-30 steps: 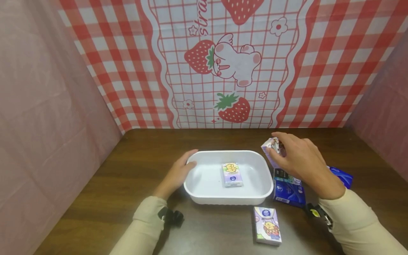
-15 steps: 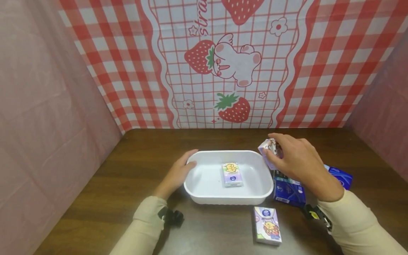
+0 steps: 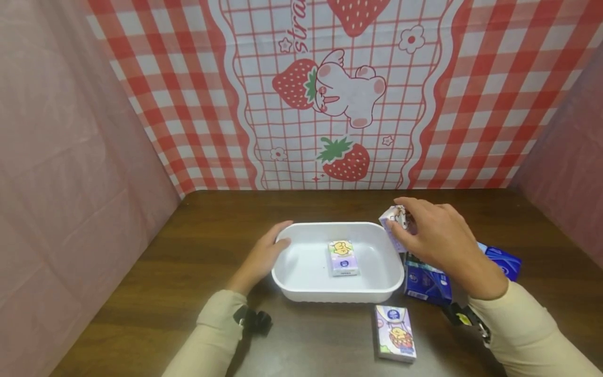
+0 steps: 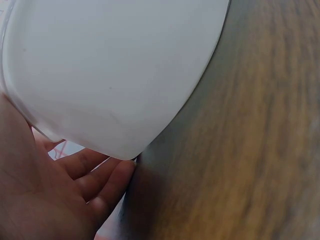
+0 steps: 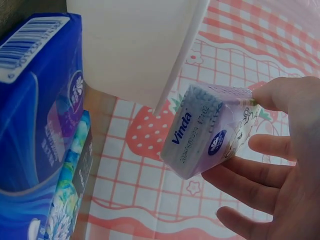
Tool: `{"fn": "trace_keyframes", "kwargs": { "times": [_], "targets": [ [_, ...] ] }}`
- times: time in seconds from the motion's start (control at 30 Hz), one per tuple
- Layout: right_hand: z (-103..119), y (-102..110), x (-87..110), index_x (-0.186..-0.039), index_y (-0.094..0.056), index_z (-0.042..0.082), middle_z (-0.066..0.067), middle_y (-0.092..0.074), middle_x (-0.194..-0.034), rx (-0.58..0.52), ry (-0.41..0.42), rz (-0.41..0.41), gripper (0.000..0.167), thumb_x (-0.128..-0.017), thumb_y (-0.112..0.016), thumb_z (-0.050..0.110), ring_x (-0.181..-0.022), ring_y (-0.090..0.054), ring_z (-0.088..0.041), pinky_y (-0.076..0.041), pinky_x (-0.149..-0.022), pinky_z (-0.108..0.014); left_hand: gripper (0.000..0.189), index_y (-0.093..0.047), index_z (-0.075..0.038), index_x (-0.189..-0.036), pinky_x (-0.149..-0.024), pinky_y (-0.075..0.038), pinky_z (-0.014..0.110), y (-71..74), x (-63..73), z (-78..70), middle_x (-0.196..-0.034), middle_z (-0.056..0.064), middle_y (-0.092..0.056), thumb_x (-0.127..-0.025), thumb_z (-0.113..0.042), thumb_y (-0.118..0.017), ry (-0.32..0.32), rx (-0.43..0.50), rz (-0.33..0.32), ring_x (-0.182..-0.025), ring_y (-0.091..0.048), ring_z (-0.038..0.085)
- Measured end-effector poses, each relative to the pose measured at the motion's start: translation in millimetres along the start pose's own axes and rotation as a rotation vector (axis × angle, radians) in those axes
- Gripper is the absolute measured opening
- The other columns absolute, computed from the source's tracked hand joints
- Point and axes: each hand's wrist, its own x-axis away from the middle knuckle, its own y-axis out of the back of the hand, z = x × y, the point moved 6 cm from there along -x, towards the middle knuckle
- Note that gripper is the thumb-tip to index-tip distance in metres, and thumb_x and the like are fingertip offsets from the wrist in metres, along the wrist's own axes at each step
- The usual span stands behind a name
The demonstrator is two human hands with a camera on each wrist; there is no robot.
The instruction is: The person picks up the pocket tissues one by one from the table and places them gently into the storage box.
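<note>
With its thumb over the rim and its fingers along the outside wall, my left hand holds the left end of a white plastic basin. My right hand pinches a purple and white tissue pack between thumb and fingers, tilted in the air by the basin's right rim. "Vinda" is printed on the pack's end in the right wrist view. Another purple tissue pack lies flat inside the basin. A third one, a purple pack with a cartoon print, rests on the table in front.
Right of the basin, partly under my right hand, lie a dark blue tissue pack and a pack with a black and teal floral print. A second blue pack sits farther right. A red-checked strawberry cloth hangs behind the brown table.
My right hand has shifted a little left with the tissue pack, bringing it up to the basin's right rim. My left hand and the basin have stayed in place.
</note>
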Motion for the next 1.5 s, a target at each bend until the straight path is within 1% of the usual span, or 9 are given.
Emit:
{"fn": "trace_keyframes", "kwargs": {
  "times": [0.13,0.2,0.33,0.53,0.8,1.07,1.17,1.4,1.5],
  "targets": [
    [1,1,-0.2,-0.129,-0.064,0.008,-0.006,-0.071,-0.096,-0.005,0.01,-0.009,0.055,-0.087,-0.077,0.04,-0.071,-0.06,-0.019,-0.051,-0.072,-0.043,0.045,-0.051,-0.014,-0.147,-0.111,-0.036,0.055,0.5,0.7,-1.5,-0.147,0.012,-0.052,-0.103,-0.016,-0.052,0.0,-0.005,-0.002,-0.131,-0.049,0.032],
    [3,0,-0.5,-0.129,-0.064,0.008,-0.005,-0.071,-0.096,-0.01,0.012,-0.004,0.054,-0.087,-0.076,0.04,-0.071,-0.061,-0.019,-0.051,-0.072,-0.042,0.045,-0.051,-0.013,-0.147,-0.111,-0.036,0.055,0.7,1.3,-2.2,-0.147,0.012,-0.052,-0.102,-0.015,-0.052,-0.003,-0.008,-0.004,-0.131,-0.049,0.032],
    [6,0,-0.5,-0.129,-0.064,0.008,-0.007,-0.072,-0.097,-0.013,0.011,0.0,0.054,-0.087,-0.076,0.039,-0.074,-0.064,-0.021,-0.049,-0.077,-0.045,0.045,-0.051,-0.012,-0.147,-0.111,-0.035,0.054,1.1,2.0,-3.5,-0.147,0.012,-0.052,-0.102,-0.014,-0.052,-0.008,-0.01,-0.008,-0.131,-0.049,0.032],
    [7,1,0.8,-0.129,-0.065,0.008,-0.005,-0.072,-0.095,-0.003,0.017,-0.011,0.053,-0.086,-0.076,0.039,-0.07,-0.062,-0.018,-0.051,-0.067,-0.038,0.045,-0.051,-0.013,-0.147,-0.11,-0.037,0.053,-0.5,0.6,-1.9,-0.147,0.012,-0.052,-0.102,-0.015,-0.053,-0.009,0.003,-0.002,-0.129,-0.05,0.031],
    [10,0,0.7,-0.128,-0.066,0.009,-0.005,-0.073,-0.092,-0.01,0.021,-0.003,0.052,-0.087,-0.076,0.039,-0.075,-0.065,-0.021,-0.049,-0.075,-0.043,0.045,-0.051,-0.012,-0.147,-0.11,-0.036,0.053,-0.9,-2.0,0.7,-0.147,0.012,-0.052,-0.102,-0.014,-0.053,-0.017,0.013,-0.002,-0.13,-0.05,0.032],
    [16,-2,0.9,-0.126,-0.067,0.011,0.0,-0.07,-0.081,-0.009,0.047,0.002,0.049,-0.088,-0.074,0.041,-0.068,-0.061,-0.017,-0.049,-0.07,-0.04,0.045,-0.051,-0.012,-0.147,-0.109,-0.037,0.054,-0.6,-1.0,2.5,-0.146,0.014,-0.052,-0.102,-0.013,-0.052,-0.013,0.018,-0.002,-0.129,-0.05,0.032],
    [18,-3,0.7,-0.125,-0.067,0.011,0.001,-0.069,-0.079,-0.002,0.057,0.011,0.048,-0.089,-0.073,0.041,-0.067,-0.059,-0.016,-0.048,-0.071,-0.04,0.045,-0.051,-0.013,-0.147,-0.109,-0.038,0.053,-0.7,-1.0,2.9,-0.146,0.013,-0.052,-0.102,-0.014,-0.053,-0.009,0.016,-0.003,-0.129,-0.05,0.032],
    [18,0,0.7,-0.124,-0.068,0.011,-0.001,-0.071,-0.082,0.007,0.042,-0.003,0.048,-0.088,-0.073,0.043,-0.071,-0.063,-0.02,-0.049,-0.078,-0.045,0.045,-0.051,-0.013,-0.147,-0.111,-0.036,0.051,-0.9,-1.9,2.1,-0.147,0.011,-0.052,-0.102,-0.015,-0.053,-0.008,0.021,0.001,-0.13,-0.049,0.03],
    [20,1,0.2,-0.123,-0.069,0.011,0.0,-0.07,-0.08,0.015,0.056,-0.006,0.047,-0.088,-0.073,0.043,-0.069,-0.06,-0.019,-0.049,-0.075,-0.041,0.045,-0.051,-0.013,-0.147,-0.111,-0.036,0.052,-0.8,-2.2,2.6,-0.146,0.011,-0.052,-0.102,-0.015,-0.053,-0.009,0.016,-0.003,-0.129,-0.05,0.03]
  ]
}}
